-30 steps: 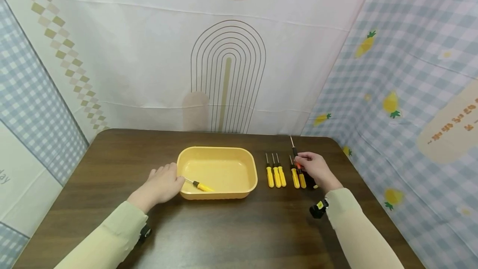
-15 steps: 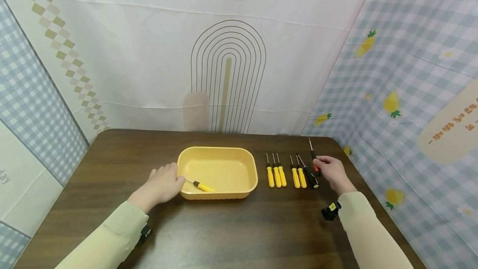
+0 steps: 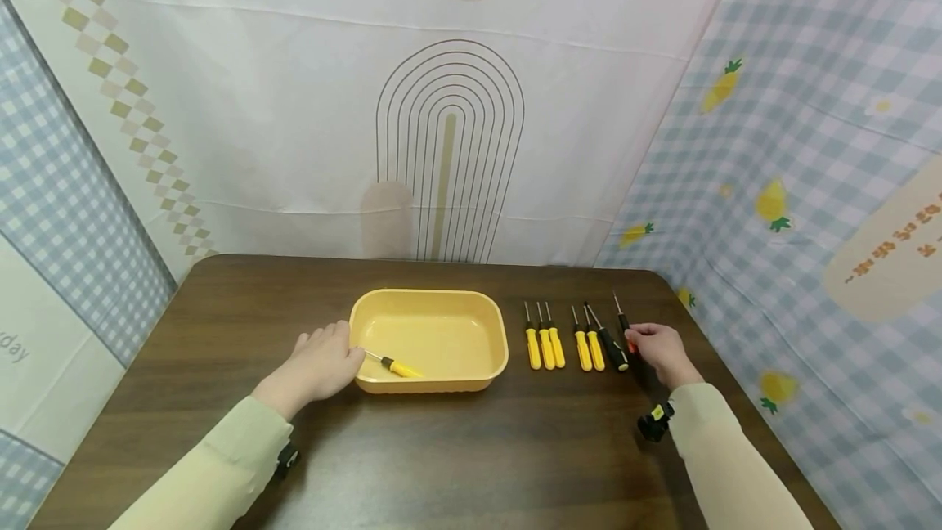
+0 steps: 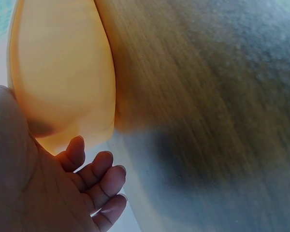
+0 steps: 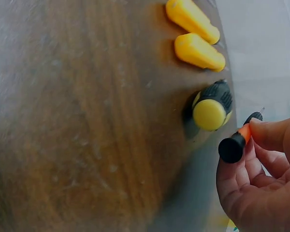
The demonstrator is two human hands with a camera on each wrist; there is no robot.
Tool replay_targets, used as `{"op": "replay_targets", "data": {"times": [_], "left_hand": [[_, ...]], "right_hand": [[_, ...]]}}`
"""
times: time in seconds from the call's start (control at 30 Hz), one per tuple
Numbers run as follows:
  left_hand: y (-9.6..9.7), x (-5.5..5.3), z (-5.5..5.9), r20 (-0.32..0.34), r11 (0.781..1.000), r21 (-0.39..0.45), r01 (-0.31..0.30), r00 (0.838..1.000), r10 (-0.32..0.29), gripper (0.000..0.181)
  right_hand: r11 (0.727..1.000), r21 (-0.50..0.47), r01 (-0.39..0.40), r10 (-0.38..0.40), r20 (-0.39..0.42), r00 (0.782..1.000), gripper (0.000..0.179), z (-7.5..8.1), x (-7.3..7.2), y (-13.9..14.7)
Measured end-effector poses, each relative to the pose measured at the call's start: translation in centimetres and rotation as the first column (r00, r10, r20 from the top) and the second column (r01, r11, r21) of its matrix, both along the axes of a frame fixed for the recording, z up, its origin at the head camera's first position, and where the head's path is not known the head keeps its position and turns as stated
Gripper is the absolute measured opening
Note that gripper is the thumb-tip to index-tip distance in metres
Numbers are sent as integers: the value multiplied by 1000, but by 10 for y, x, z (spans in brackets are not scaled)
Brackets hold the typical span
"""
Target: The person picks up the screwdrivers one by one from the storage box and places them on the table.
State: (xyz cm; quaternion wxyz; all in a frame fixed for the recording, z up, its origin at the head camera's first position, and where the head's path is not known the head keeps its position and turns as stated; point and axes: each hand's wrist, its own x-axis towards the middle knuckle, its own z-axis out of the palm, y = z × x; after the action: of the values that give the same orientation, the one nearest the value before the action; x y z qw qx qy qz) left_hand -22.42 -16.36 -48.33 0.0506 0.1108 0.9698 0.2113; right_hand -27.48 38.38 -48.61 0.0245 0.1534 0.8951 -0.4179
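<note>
My right hand (image 3: 665, 352) pinches a slim black-and-orange screwdriver (image 3: 623, 323) between thumb and fingers, its thin shaft pointing away toward the back edge. In the right wrist view the screwdriver's round black end (image 5: 231, 149) faces the camera. Just left of it lies a thicker black screwdriver (image 3: 613, 352) with a yellow-tipped handle. My left hand (image 3: 318, 364) holds the left end of a yellow plastic tray (image 3: 427, 293), thumb over the rim and fingers outside the wall. A yellow-handled screwdriver (image 3: 401, 369) lies inside the tray, its tip close to that thumb.
Left of the black screwdriver, two yellow screwdrivers (image 3: 587, 351) lie side by side. Another group of three yellow screwdrivers (image 3: 545, 348) lies nearer the tray. The dark wooden table (image 3: 456, 464) ends at a patterned cloth (image 3: 294, 129) behind and a checked one at right.
My right hand has carried the black-and-orange screwdriver right, past the black screwdriver, then slightly nearer to me. The black screwdriver is now uncovered. My left hand and the tray have not moved.
</note>
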Motion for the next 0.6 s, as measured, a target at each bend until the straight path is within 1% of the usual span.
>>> {"op": "replay_targets", "data": {"times": [0.27,0.47,0.6], "left_hand": [[0,-1,-2,4,1000,6,-3,1000,3,31],[0,0,-1,5,1000,12,-1,1000,1,30],[0,0,-1,7,1000,8,-2,1000,2,30]], "right_hand": [[1000,20,23,-23,-5,1000,35,-10,-2,-1],[999,27,29,-29,-12,1000,33,-12,-2,-6],[999,37,19,-18,-13,1000,31,-11,-1,-8]]}}
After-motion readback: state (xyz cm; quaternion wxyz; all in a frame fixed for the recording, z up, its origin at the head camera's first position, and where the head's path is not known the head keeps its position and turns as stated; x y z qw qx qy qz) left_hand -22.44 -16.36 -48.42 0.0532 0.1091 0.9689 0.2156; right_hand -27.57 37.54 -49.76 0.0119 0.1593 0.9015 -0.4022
